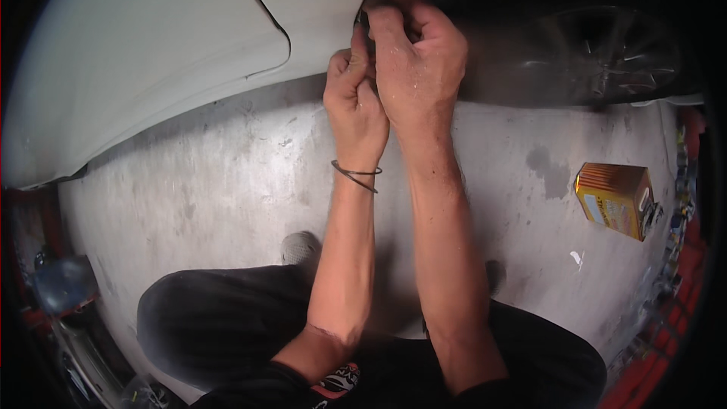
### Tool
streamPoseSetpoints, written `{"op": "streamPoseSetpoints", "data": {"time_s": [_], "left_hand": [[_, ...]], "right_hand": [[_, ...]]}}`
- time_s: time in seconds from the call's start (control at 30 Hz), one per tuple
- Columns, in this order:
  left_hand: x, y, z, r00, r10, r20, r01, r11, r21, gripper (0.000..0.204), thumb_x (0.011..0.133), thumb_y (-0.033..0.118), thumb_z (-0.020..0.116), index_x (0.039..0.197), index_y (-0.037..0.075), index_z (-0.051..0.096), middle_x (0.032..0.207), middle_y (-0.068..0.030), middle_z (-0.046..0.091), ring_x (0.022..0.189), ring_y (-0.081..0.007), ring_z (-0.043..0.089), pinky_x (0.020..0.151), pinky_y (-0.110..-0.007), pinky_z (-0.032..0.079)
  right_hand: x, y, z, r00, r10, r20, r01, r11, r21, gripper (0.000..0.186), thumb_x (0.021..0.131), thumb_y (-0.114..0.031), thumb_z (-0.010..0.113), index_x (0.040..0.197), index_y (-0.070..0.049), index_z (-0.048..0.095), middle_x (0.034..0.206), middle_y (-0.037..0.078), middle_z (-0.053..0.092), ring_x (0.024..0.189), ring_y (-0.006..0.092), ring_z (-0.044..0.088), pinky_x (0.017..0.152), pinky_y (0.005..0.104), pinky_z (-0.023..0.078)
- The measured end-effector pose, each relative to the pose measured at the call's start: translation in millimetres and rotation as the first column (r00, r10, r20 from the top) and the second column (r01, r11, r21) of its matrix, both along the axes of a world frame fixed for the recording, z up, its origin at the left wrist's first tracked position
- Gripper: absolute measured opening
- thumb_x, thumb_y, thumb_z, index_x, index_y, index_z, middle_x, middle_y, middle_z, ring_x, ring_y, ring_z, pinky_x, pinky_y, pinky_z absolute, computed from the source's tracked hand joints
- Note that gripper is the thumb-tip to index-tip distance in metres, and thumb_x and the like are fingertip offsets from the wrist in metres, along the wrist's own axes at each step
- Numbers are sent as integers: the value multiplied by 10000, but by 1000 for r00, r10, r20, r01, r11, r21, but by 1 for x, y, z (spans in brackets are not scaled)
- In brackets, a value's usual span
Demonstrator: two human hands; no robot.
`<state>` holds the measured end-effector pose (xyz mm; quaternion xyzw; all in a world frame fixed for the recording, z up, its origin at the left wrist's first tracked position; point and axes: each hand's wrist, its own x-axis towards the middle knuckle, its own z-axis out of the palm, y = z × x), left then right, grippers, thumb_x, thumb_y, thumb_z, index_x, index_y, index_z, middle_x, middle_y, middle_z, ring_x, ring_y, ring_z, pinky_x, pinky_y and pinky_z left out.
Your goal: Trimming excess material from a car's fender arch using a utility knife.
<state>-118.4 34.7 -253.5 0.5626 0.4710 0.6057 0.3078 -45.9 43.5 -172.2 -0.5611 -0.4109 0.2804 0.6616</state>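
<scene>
Both my hands are raised to the edge of a white car's wheel arch, side by side and close together. My left hand (354, 95), with a dark cord bracelet at its wrist, is closed, its fingers curled and its thumb pointing up at the lower arch edge. Slightly higher and to the right, my right hand (419, 60) bends its fingers in at the arch edge in a pinch. Whatever lies between the fingers of either hand is hidden. The white body panel (166, 45) spreads to the left, with a dark door gap in it.
A dark spoked wheel (606, 57) sits in shadow at the upper right. On the grey floor (227, 159) stands a gold rectangular tin (615, 195), near a white scrap (576, 260). Red racking with small items (674, 288) lines the right; a blue container (64, 285) is at left.
</scene>
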Motion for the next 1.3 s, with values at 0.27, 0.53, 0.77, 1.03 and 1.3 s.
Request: {"op": "streamPoseSetpoints", "data": {"time_s": [0.27, 0.53, 0.77, 1.03, 1.3], "left_hand": [[-8, -2, -1, 998, -21, -66, 19, 999, -31, 361, 1118, -84, 503, 1336, -27, 785, 1079, -65, 644, 965, -156, 639, 884, -278, 536], [-2, -4, 5, 1000, -6, 9, 7, 997, -82, 466, 1117, -102, 490, 1479, 20, 758, 1069, -67, 640, 965, -161, 645, 910, -286, 551], [-1, -1, -1, 1000, -14, 18, 14, 1000, -26, 534, 1114, -106, 481, 1587, 30, 688, 1095, -68, 655, 996, -162, 663, 972, -279, 564], [-12, -2, -5, 998, -19, 54, 26, 991, -132, 178, 1061, 79, 760, 1117, -81, 812, 1161, -75, 724, 1074, -162, 641, 965, -308, 519], [-3, -1, 1, 999, -27, 18, 28, 999, -28, 385, 1135, -71, 491, 1374, -22, 788, 1083, -80, 658, 956, -175, 646, 897, -298, 544]], "right_hand": [[-3, 7, -21, 984, 100, -149, -112, 991, -76, 245, 1000, -199, 778, 1100, 11, 856, 893, 156, 840, 811, 249, 811, 809, 370, 626], [16, 8, 9, 922, 235, -307, -278, 955, -103, 213, 1037, -154, 766, 1096, 38, 835, 844, 9, 724, 748, 74, 638, 677, 257, 533], [12, 5, -14, 956, 143, -255, -174, 979, -104, 284, 1011, -224, 755, 1157, 4, 843, 922, 166, 837, 866, 237, 809, 856, 361, 617], [8, 6, -8, 976, 203, -83, -215, 958, -189, 290, 989, -217, 747, 1142, 4, 856, 945, 227, 836, 881, 325, 827, 871, 422, 633], [13, 5, 13, 967, 212, -142, -230, 966, -122, 214, 1037, -116, 716, 1098, 55, 829, 886, 57, 778, 775, 112, 706, 688, 272, 586]]}}
